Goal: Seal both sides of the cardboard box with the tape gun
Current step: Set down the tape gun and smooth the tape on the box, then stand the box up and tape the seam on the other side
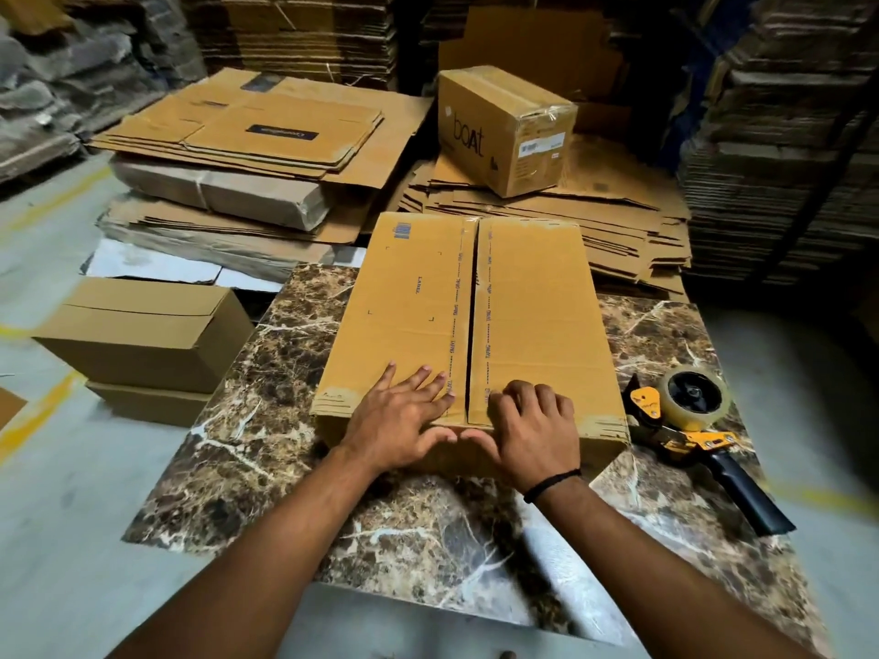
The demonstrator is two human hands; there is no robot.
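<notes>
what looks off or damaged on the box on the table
The box has worn, scuffed near corners, and its top flaps leave an open, untaped gap down the middle. Both hands, left and right, press the flaps; the tape gun lies unused beside it.

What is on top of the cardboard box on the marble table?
Both hands rest on the cardboard box near its front edge: left hand flat, right hand curled beside the untaped seam. The contents are hidden by the closed flaps.
</notes>
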